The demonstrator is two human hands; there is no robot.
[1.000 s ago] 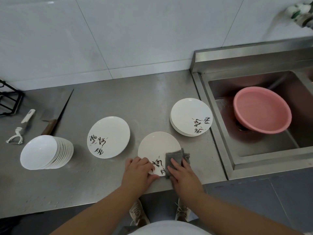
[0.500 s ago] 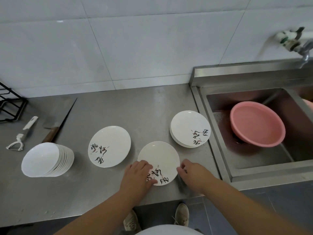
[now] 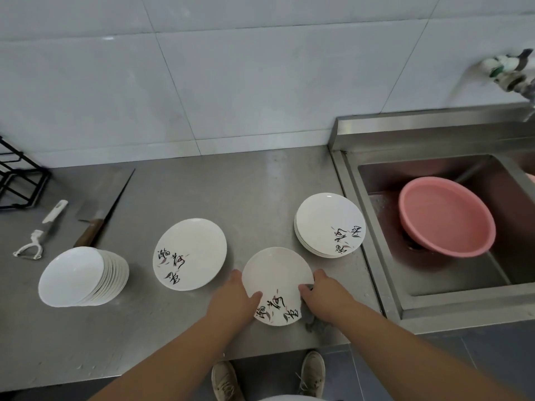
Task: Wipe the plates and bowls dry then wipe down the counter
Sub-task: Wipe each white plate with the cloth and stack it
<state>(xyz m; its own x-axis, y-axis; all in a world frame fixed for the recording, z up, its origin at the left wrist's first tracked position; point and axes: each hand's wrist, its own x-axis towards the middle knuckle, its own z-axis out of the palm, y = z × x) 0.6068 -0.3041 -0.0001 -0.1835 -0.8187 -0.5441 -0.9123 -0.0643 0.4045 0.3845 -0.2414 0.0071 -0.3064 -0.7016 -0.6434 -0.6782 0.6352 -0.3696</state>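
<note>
Drying 1 plate (image 3: 276, 273) is in hand: left hand (image 3: 236, 296) and right hand (image 3: 325, 296) curl round its opposite rims at the desk (image 3: 246, 180) front edge, the right seemingly trapping the cloth (image 3: 314, 324) beneath. Next it likely needs lifting or flipping to wipe the underside. The stack (image 3: 325, 221) to the right and the lone plate (image 3: 197, 244) to the left crowd it; bowls (image 3: 72, 274) and knife (image 3: 97, 227) lie well apart

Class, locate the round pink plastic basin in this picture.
In the head view, the round pink plastic basin sits tilted in the stainless steel sink on the right, beside the stack of white printed plates.
</note>
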